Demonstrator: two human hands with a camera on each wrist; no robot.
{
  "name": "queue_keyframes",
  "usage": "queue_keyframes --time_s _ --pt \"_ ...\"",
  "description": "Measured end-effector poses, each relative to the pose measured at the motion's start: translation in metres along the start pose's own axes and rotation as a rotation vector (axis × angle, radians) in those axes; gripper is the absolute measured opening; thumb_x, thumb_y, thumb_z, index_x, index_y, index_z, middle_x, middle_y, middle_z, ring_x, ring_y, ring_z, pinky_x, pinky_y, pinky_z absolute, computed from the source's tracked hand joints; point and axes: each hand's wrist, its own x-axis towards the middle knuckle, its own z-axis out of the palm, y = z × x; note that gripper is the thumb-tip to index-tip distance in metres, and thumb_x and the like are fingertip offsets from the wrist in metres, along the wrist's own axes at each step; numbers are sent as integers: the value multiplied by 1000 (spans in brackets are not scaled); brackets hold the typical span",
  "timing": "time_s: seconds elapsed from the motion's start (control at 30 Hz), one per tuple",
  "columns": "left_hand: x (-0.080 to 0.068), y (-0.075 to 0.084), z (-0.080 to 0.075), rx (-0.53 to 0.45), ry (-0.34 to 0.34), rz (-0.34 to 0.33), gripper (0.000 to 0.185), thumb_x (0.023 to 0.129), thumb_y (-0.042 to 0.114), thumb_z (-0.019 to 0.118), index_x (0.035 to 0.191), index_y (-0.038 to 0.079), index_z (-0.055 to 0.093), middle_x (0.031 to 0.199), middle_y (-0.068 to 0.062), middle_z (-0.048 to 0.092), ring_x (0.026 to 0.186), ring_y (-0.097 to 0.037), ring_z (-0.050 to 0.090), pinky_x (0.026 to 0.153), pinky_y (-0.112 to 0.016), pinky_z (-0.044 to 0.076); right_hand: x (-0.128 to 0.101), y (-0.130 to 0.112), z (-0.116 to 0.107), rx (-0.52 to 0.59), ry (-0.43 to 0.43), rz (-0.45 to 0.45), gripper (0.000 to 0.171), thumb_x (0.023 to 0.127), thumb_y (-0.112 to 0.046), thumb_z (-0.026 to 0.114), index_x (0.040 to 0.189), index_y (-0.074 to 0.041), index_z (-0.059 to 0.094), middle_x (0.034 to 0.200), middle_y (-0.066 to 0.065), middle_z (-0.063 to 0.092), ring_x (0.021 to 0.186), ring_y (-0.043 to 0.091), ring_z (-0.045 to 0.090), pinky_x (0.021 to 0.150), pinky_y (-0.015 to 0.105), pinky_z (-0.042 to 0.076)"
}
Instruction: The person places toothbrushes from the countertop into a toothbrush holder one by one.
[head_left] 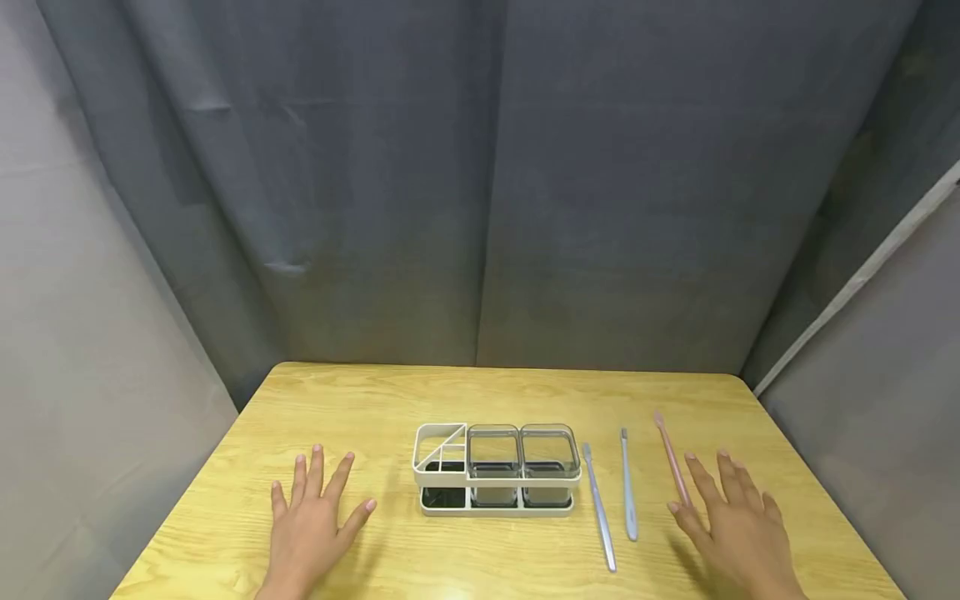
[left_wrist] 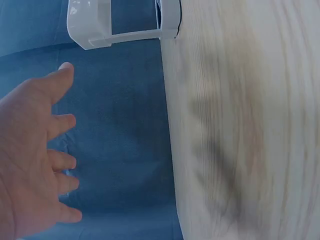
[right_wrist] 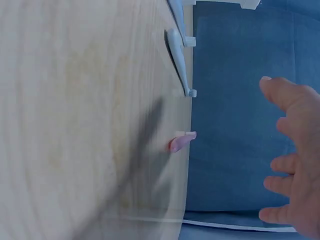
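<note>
My left hand hovers over the left part of the table with fingers spread, holding nothing; the left wrist view shows the same hand. Over the right side, my right hand is also spread, its thumb and index finger close to a pink toothbrush in the head view. In the right wrist view a gap shows between that hand and the pink toothbrush. Left of it lie a light-blue toothbrush and a bluish-lilac toothbrush. Between the hands stands a white toothbrush holder with two clear cups.
The wood-grain table has rounded far corners. Grey curtains hang behind it and at both sides. A pale strip slants along the right curtain. The holder's left section has a diagonal divider.
</note>
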Motion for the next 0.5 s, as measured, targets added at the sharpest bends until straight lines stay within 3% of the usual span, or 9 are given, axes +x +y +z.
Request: queue_keyframes --time_s 0.17,0.3,0.4,0.5 --pt "1 6 1 -41 49 1 62 84 48 63 130 8 54 139 -29 35 125 -48 33 95 -73 20 -3 0 -1 56 37 -10 69 89 -44 59 140 -3 37 135 38 31 110 61 37 74 76 33" --pt "2 10 2 -97 97 1 53 83 41 66 120 5 60 127 -27 49 110 -46 50 89 -69 34 -7 -4 1 160 5 45 68 89 -43 59 139 -1 37 133 39 32 105 63 39 70 78 34" --pt "2 12 3 -165 116 -13 51 82 39 69 118 5 62 123 -26 53 105 -45 54 84 -66 40 -9 -6 2 246 -32 82 71 89 -43 58 140 0 34 134 38 31 107 63 37 71 78 33" --pt "5 14 3 -253 91 -34 54 81 42 69 121 5 60 123 -25 53 104 -45 54 81 -64 43 -10 -7 2 349 -72 112 73 89 -42 59 142 0 30 136 38 28 109 64 34 72 79 32"
